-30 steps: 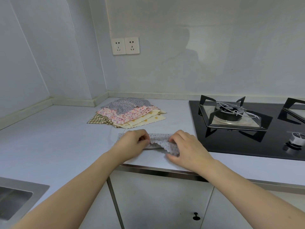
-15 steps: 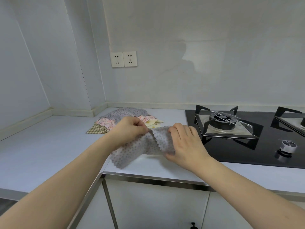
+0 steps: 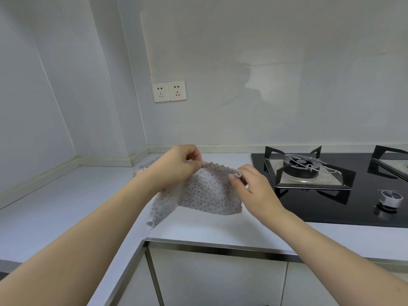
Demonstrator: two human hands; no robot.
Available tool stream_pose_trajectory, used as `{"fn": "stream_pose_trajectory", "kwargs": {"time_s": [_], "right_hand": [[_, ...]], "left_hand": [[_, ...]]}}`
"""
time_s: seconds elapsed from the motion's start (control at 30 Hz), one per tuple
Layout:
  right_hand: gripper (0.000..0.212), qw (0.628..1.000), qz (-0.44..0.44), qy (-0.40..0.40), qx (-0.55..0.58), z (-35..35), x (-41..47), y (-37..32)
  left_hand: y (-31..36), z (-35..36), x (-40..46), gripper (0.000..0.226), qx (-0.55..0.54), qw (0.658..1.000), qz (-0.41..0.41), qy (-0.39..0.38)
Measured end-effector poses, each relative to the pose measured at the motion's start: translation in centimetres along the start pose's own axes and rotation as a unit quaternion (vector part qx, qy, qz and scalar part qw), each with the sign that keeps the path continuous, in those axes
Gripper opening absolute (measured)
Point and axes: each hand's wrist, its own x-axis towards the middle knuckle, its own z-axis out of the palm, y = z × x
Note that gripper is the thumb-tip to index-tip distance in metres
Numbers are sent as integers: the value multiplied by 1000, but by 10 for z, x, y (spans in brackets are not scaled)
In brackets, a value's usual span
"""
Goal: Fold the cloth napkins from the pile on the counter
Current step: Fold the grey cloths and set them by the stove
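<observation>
Both hands are up above the surface [image 3: 66, 195] with one napkin between them. The left hand [image 3: 176, 166] pinches the top left corner of the dotted grey napkin [image 3: 205, 193] between thumb and fingertips, the other fingers curled in. The right hand [image 3: 251, 186] does the same at the top right corner, thumb pressed on the scalloped edge. So the cloth hangs down from both hands, stretched loosely along the top, and its lower left corner droops below the left hand, close to the surface, though I can't tell if it touches.

The rest of the pile [image 3: 143, 171] is mostly hidden behind the left hand and forearm; only a sliver of patterned fabric peeks out to that hand's left. Off to the right of the right hand sits a black gas hob [image 3: 309, 204] with its burner grate [image 3: 309, 171] and a knob [image 3: 391, 198]. Two wall sockets [image 3: 169, 91] sit above the left hand.
</observation>
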Motion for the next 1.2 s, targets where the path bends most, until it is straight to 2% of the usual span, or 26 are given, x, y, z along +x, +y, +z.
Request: {"fn": "stream_pose_trajectory", "kwargs": {"time_s": [0.07, 0.13, 0.23, 0.43, 0.63, 0.73, 0.83, 1.03, 1.2], "right_hand": [[33, 995, 58, -7, 85, -7, 4, -5], [25, 979, 121, -29, 164, -13, 9, -7], [20, 965, 161, -60, 197, -24, 17, -8], [28, 983, 106, -100, 107, -43, 25, -11], [6, 984, 67, -114, 117, -50, 27, -23], [17, 988, 55, -101, 100, -51, 27, -27], [10, 992, 44, -71, 89, -49, 28, -24], [20, 976, 103, -30, 189, -47, 31, -22], [30, 960, 120, -13, 252, -46, 33, -27]], "left_hand": [[-2, 0, -7, 11, 88, 996, 27, 3], [-5, 1, -13, 8, 151, 987, 53, 2], [-9, 6, -21, 8, 115, 989, 83, -38], [-9, 12, -26, 8, 79, 996, 45, 0], [-11, 13, -21, 11, -2, 1000, 9, 2], [-11, 13, -18, 10, -36, 999, -10, 15], [-11, 11, -16, 9, -79, 996, -29, 21], [-7, 3, -14, 15, -161, 985, -68, 10], [-1, 0, -11, 13, -158, 985, -70, 27]]}}
